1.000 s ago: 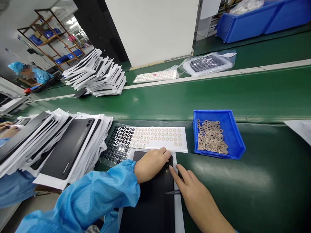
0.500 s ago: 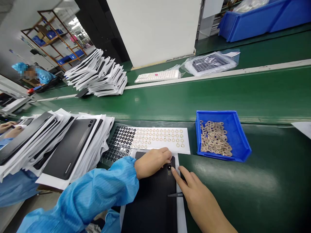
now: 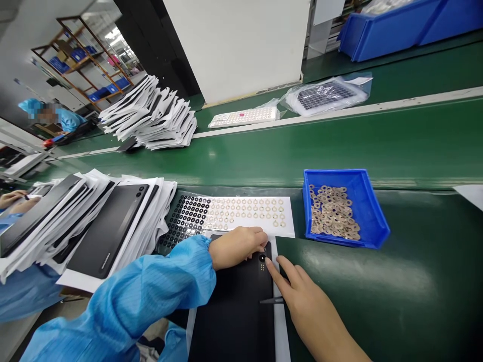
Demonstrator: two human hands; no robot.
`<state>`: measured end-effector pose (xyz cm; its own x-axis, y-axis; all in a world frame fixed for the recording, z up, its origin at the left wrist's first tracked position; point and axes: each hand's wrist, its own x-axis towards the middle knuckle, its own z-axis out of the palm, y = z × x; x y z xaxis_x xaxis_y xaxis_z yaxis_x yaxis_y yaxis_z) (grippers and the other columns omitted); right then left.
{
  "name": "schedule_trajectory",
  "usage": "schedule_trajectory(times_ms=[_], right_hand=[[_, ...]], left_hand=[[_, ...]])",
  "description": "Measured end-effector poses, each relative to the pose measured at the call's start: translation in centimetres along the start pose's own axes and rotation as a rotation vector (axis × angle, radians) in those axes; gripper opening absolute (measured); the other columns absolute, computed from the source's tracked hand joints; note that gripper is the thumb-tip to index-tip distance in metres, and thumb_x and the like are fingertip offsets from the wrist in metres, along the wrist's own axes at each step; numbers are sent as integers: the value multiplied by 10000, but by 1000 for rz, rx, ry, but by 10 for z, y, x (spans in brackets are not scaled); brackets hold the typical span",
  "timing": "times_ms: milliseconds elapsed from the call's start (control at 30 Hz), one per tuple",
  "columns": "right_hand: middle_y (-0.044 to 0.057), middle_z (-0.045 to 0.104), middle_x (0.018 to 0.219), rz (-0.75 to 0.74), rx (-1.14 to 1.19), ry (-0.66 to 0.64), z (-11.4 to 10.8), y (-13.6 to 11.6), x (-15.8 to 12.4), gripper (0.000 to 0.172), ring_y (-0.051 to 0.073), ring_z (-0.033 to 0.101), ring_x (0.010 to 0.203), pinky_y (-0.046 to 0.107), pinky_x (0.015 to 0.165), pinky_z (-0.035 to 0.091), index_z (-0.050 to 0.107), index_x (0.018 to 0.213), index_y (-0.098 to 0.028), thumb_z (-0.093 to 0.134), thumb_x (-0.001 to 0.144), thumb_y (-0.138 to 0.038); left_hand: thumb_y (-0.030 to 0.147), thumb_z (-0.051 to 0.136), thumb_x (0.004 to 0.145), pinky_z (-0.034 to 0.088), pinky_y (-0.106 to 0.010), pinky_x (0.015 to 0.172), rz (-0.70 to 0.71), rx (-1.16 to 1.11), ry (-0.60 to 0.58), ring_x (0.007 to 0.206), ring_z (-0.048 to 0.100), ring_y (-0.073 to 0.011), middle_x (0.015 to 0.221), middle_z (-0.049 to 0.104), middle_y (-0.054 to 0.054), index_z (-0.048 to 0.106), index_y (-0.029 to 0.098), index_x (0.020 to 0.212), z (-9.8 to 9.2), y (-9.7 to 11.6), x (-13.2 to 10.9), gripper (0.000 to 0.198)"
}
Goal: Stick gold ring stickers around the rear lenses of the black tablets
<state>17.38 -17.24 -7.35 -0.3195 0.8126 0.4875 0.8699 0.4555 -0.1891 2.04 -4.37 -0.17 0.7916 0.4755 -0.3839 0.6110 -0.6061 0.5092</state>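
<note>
A black tablet back cover lies on white sheeting in front of me, with a round black ring and small gold dots near its upper right corner. My left hand, in a blue sleeve, reaches over its top edge; the fingers are pinched together just above the ring, and what they hold is hidden. My right hand rests at the cover's right edge. Its index fingertip touches beside the ring, the thumb lies alongside, and dark tweezers stick out from under the palm across the cover.
Behind the cover lies a sheet of black and pale ring stickers. A blue bin of flat tan rings stands at the right. Stacked covers with white sheets are at the left. A co-worker's hands show at the far left.
Hardly anything differs. The whole view has shifted very slightly; both hands keep their places at the cover's ring.
</note>
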Motion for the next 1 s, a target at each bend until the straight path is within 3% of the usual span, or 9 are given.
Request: schedule_trajectory(times_ms=[233, 500, 800, 1000], right_hand=[[157, 643, 1052, -17, -16, 2, 0, 0, 1, 575, 215, 595, 777, 300, 594, 561, 566, 1172, -87, 318, 689, 103], [154, 637, 1094, -3, 16, -43, 1, 1, -2, 604, 221, 607, 818, 294, 605, 563, 563, 1222, -93, 333, 700, 104], [155, 651, 1044, -7, 4, 1, -3, 0, 3, 588, 206, 608, 776, 282, 584, 569, 579, 1163, -84, 294, 692, 122], [155, 639, 1076, -7, 11, -9, 0, 1, 0, 588, 218, 613, 821, 307, 625, 577, 553, 1208, -96, 301, 715, 104]], left_hand=[[85, 489, 913, 378, -149, 484, 5, 20, -21, 499, 456, -35, 836, 534, 12, 491, 144, 809, -2, 1, 2, 119], [83, 517, 900, 374, -161, 488, 17, 83, -34, 500, 461, -46, 805, 548, 22, 504, 148, 793, -5, 1, 3, 126], [112, 452, 939, 445, -253, 586, 38, 569, -53, 729, 617, -181, 910, 594, -60, 509, 135, 947, 1, 8, 4, 61], [73, 407, 937, 472, -281, 601, 9, 515, -20, 746, 616, -202, 945, 569, -88, 485, 126, 953, 10, 6, 0, 96]])
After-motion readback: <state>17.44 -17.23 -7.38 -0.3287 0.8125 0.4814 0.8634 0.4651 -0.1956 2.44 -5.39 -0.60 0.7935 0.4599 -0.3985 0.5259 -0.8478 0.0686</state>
